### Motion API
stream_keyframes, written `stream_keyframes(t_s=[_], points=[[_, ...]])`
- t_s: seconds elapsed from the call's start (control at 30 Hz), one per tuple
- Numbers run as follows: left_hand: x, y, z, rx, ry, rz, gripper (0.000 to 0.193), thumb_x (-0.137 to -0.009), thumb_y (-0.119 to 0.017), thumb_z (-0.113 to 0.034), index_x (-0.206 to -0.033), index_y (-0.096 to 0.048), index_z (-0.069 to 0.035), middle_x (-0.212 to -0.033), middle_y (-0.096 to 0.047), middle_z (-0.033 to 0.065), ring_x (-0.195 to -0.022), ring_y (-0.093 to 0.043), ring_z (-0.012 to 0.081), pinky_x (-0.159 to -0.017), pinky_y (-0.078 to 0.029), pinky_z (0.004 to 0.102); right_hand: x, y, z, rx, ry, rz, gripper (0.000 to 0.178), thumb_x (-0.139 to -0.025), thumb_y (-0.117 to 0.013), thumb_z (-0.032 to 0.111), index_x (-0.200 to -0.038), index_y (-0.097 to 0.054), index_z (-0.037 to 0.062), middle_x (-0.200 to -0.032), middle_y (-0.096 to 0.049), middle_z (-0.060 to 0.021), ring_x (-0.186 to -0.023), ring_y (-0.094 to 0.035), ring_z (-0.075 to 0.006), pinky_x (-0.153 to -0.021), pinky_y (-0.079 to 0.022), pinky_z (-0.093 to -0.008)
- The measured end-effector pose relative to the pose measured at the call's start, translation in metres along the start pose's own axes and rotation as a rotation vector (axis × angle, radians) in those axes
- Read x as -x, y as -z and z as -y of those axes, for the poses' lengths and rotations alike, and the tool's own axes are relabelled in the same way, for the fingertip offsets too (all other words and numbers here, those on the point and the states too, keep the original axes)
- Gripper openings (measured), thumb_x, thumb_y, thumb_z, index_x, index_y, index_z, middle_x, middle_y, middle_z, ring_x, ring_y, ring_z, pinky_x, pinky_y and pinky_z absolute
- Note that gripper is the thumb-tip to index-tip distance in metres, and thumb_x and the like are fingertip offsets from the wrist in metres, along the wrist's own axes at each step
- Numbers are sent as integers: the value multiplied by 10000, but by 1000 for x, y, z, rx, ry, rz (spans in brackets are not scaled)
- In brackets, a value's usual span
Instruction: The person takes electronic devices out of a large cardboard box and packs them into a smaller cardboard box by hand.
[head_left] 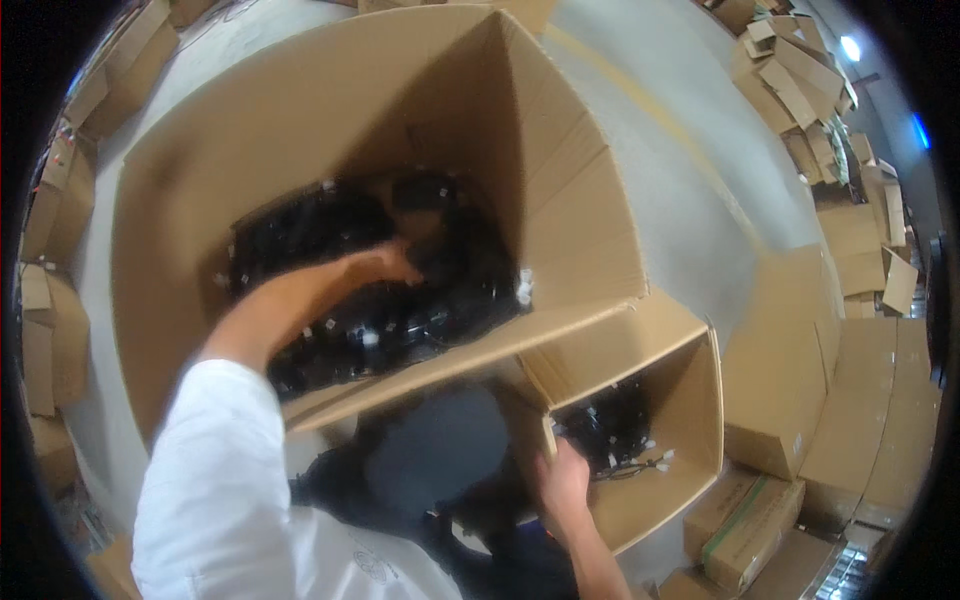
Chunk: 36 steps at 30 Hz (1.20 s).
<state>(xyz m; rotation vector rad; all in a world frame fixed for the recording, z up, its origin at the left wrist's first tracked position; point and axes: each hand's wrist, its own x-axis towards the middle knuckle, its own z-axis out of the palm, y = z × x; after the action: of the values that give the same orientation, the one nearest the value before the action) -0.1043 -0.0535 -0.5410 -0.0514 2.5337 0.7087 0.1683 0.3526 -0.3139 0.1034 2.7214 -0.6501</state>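
My left hand reaches deep into a large cardboard box, its fingers stretched out over black cable bundles with small white connectors. I see nothing held in it, though the fingertips are slightly blurred against the dark bundles. Lower right, my right hand is closed around the upper left edge of a smaller cardboard box. More black cables with white plugs lie inside that smaller box, which stands against the large one.
Flattened and stacked cardboard stands along the right, with a closed carton below it. Piled cardboard pieces fill the far right. More boxes line the left edge. Grey floor with a yellow line runs behind the large box.
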Motion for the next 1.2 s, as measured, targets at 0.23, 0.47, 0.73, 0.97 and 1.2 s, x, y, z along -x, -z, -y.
stream_keyframes(t_s=[0.23, 0.47, 0.73, 0.97, 1.2], points=[[109, 218, -74, 659, -232, -105, 559, -783, -822, -297, -1225, -647, -3, -1145, -681, 82, -1116, -591, 195, -1012, -419, 381, 4, 5, 3, 40, -7, -16, 306, -887, -713, 240, -1102, -657, 30, -908, -691, -255, -860, -673, -448, -769, -533, -515], [217, 269, -195, 1395, -640, 57, 404, -915, -750, -196, -1255, -609, -32, -1134, -700, 89, -1020, -674, 205, -906, -557, 372, 1, 41, 45, -343, 163, -440, 252, -947, -654, 180, -1128, -680, 7, -927, -703, -216, -811, -700, -315, -751, -549, -379], [291, 198, -350, 1480, -794, 287, 483, -915, -763, -241, -1299, -588, -6, -1184, -670, 101, -1088, -637, 202, -953, -526, 365, 27, 172, 161, -1267, 379, -580, 452, -990, -616, 142, -1387, -486, -30, -1238, -625, -117, -1082, -630, -205, -933, -540, -357], [301, 109, -458, 1425, -902, 142, 549, -939, -745, -270, -1333, -515, 35, -1177, -628, 101, -1054, -589, 170, -942, -496, 331, 45, 181, 77, -1433, 456, -955, 400, -1015, -574, 83, -1401, -475, 47, -1317, -575, -92, -1144, -607, -213, -972, -551, -384], [324, 44, -511, 1409, -786, 204, 463, -969, -705, -246, -1269, -489, 33, -1135, -611, 114, -1019, -589, 166, -894, -495, 318, 81, 197, 13, -1197, 305, -1112, 320, -1040, -526, 91, -1342, -517, -14, -1245, -614, -88, -1128, -581, -175, -1050, -439, -331]])
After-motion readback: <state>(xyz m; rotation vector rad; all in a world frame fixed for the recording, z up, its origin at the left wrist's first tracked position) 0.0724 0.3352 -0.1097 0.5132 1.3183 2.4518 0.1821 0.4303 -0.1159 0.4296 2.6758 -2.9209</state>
